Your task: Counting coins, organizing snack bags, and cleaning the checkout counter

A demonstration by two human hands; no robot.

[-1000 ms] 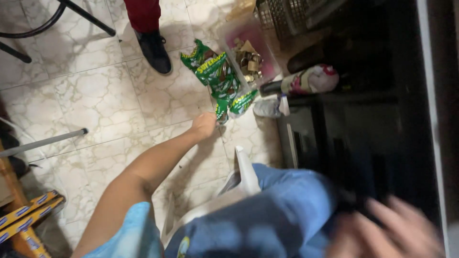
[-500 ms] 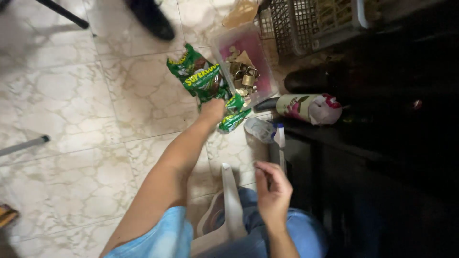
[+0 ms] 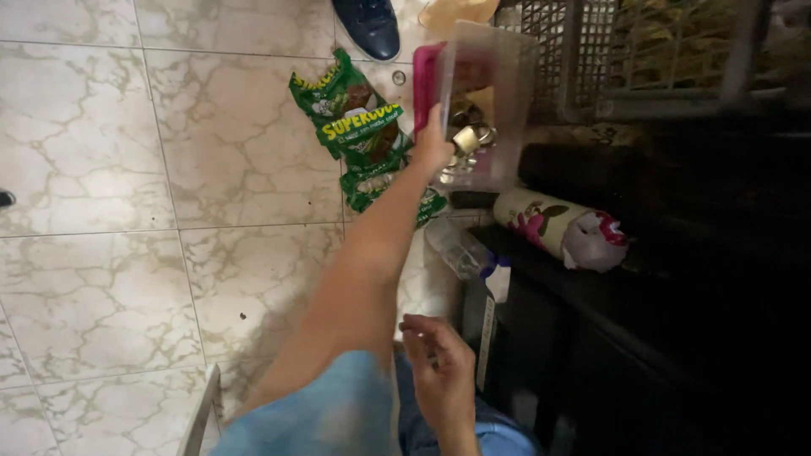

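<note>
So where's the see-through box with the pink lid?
In the head view, the clear plastic box is up near the top, on the tiled floor, gripped by the left hand, between the green snack packets and a grey crate.

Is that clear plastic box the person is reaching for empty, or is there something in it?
Not empty. Through the clear plastic box small shiny metal pieces show, beside the left hand at its pink edge.

Single view, head-worn: looks steeply down past the person's outstretched left arm (image 3: pixel 355 287) onto the marble-tiled floor (image 3: pixel 169 169), at arm's length; dark shelf unit (image 3: pixel 676 295) fills its right side.
</note>
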